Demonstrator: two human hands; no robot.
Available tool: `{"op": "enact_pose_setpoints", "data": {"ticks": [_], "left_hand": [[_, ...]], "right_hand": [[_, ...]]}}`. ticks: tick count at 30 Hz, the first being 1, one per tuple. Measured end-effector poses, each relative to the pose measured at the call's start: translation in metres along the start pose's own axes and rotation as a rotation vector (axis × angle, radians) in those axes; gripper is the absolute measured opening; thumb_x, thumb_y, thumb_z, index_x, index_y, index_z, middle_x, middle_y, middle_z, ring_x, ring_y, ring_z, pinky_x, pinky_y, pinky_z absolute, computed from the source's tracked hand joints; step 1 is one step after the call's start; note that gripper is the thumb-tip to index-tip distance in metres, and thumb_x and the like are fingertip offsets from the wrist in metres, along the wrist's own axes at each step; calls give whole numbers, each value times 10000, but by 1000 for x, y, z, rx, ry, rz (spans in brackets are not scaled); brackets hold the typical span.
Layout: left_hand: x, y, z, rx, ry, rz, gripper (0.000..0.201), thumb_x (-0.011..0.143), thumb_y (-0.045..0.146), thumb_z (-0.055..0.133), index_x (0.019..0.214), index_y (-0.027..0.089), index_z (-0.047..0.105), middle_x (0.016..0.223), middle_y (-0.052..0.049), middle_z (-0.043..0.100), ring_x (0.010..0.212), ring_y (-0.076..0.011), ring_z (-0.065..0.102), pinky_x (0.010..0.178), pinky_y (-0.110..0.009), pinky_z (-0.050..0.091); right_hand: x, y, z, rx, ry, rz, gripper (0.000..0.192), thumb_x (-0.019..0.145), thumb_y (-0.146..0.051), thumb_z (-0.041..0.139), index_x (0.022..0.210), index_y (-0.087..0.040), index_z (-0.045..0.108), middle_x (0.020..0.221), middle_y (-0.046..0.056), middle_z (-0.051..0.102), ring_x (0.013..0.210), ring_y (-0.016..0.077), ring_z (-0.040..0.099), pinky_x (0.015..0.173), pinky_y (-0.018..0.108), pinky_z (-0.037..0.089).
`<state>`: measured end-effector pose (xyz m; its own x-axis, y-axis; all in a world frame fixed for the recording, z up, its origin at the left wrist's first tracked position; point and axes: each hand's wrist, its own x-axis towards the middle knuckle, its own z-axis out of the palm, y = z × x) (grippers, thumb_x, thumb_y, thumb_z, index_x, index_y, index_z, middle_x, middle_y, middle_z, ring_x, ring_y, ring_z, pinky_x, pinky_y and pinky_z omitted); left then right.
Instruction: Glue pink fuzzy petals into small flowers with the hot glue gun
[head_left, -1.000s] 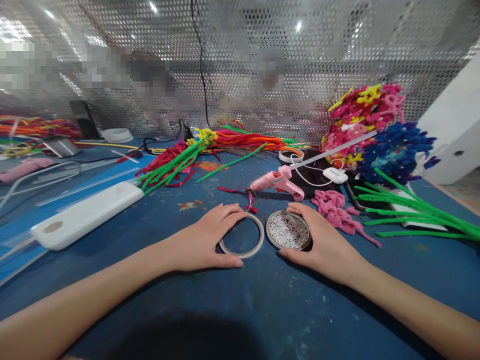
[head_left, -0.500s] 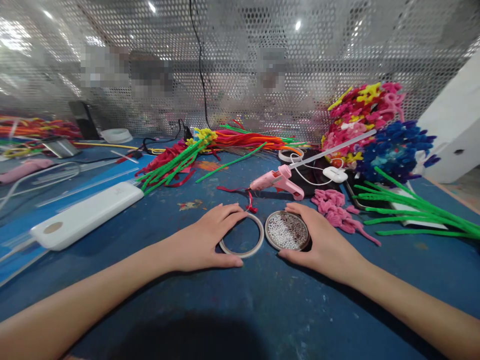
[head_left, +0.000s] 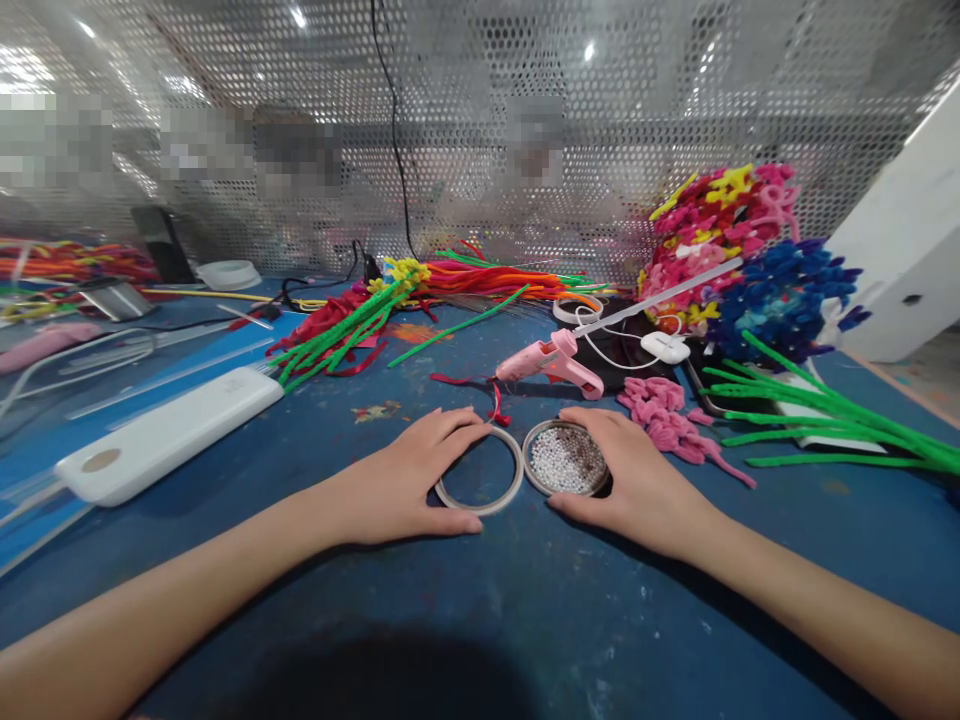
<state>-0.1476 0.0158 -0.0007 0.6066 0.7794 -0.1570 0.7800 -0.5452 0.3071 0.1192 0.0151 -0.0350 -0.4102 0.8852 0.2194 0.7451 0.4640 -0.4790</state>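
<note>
My left hand [head_left: 405, 482] curls around the left side of a flat whitish ring [head_left: 516, 487], thumb on its near edge and fingers on its far edge. Blue tabletop shows through the ring's open middle. Beside it, my right hand [head_left: 637, 482] grips a shallow round dish [head_left: 529, 476] from the right. Small white beads [head_left: 559, 462] cover much of the dish's bottom, leaving a brown part bare. The ring and the dish sit side by side, their rims about touching. Just behind them lies a pink glue gun [head_left: 551, 362] with a long clear glue stick, near a red ribbon [head_left: 496, 403].
Pink fuzzy pieces [head_left: 664, 418] and green pipe cleaners [head_left: 847, 425] lie to the right, before heaped colourful fuzzy flowers [head_left: 787, 290]. A long white device [head_left: 176, 432] rests at left. Red and green pipe cleaners [head_left: 352, 320] lie behind. A perforated metal panel [head_left: 465, 120] closes the back.
My right hand has brought the bead dish slightly left, closer to the ring. My left hand keeps its hold. The whole view has shifted a little.
</note>
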Motion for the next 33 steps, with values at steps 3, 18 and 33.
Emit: {"op": "enact_pose_setpoints", "data": {"ticks": [3, 18, 33], "left_hand": [[0, 0, 0, -3, 14, 8, 835, 752, 650, 546, 1422, 237, 269, 1485, -120, 257, 1353, -330, 252, 1100, -498, 241], [-1, 0, -1, 5, -17, -7, 843, 763, 667, 515, 1439, 252, 227, 1504, -117, 218, 1368, -340, 217, 1100, -509, 233], [-1, 1, -2, 43, -13, 12, 830, 772, 663, 504, 1438, 248, 234, 1493, -127, 245, 1358, -345, 242, 1090, -509, 250]], "right_hand": [[0, 0, -1, 9, 7, -3, 687, 675, -469, 670, 1258, -180, 451, 1256, 120, 535, 1187, 289, 460, 1003, 472, 388], [-4, 2, -3, 60, -7, -4, 679, 690, -421, 656, 1274, -174, 413, 1294, 121, 511, 1201, 274, 463, 1015, 457, 389], [-2, 5, -2, 60, 40, -13, 697, 658, -452, 674, 1262, -208, 428, 1272, 109, 537, 1189, 297, 480, 985, 483, 412]]}}
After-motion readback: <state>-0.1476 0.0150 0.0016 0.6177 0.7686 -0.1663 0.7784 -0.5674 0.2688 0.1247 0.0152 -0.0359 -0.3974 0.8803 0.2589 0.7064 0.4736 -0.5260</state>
